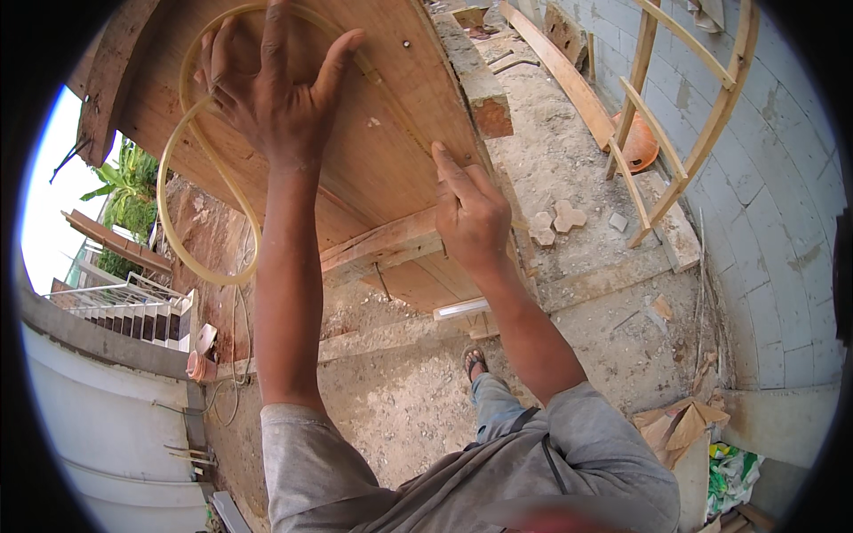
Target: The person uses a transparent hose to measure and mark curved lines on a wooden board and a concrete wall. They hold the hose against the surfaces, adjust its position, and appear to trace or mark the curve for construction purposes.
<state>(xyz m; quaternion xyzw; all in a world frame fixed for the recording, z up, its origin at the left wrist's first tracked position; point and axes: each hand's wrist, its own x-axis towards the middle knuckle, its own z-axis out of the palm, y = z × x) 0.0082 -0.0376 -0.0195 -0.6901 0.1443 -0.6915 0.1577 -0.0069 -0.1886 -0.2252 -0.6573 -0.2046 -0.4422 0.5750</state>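
Observation:
My left hand (pixel 280 107) lies on a brown wooden panel (pixel 391 178) with its fingers spread. A clear yellowish hose (pixel 171 222) loops around and beneath these fingers, then hangs below the panel's left edge. One length of the hose runs across the panel toward my right hand (pixel 475 213). That hand is closed near the panel's right edge, its index finger stretched along the hose and the other fingers curled. The hose end is hidden at my right fingertips.
A wooden beam (pixel 382 240) with a protruding nail crosses under the panel. Timber frames (pixel 702 151) lean by the grey block wall (pixel 764 240) at the right, near an orange helmet-like object (pixel 635 142). Paving blocks (pixel 569 216) lie on rough ground. Stairs (pixel 147 324) stand at left.

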